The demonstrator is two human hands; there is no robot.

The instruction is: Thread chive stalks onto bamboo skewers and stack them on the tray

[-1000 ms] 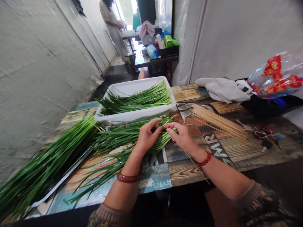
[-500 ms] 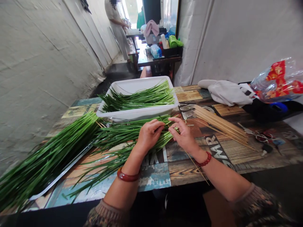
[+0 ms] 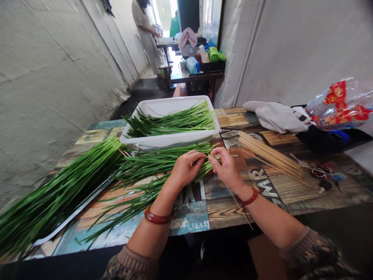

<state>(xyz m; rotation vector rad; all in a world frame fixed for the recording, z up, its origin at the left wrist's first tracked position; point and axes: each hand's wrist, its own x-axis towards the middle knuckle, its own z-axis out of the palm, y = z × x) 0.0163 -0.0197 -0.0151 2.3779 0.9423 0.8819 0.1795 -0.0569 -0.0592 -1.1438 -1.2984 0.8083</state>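
My left hand [image 3: 188, 167] is closed, thumb against fingers, on the pale stem ends of some garlic chives [image 3: 151, 161] lying on the table. Right beside it, my right hand [image 3: 225, 165] pinches the same stem ends between thumb and fingers. A thin bamboo skewer [image 3: 240, 208] sticks out below my right hand toward the table's front edge; its upper end is hidden, and I cannot tell whether the hand grips it. Behind my hands stands a white plastic tub [image 3: 163, 139] with more chives in it.
At the left, a thick chive pile [image 3: 67, 182] lies on a metal-edged tray [image 3: 72, 217]. Bamboo skewers [image 3: 271, 155], scissors [image 3: 300, 160], a pale cap [image 3: 275, 115] and a plastic bag [image 3: 338, 103] are at the right. A person [image 3: 147, 39] stands in the back.
My right hand's fingers, more spread before, have closed in on the stem ends. The lower end of the skewer below it has shifted slightly left.
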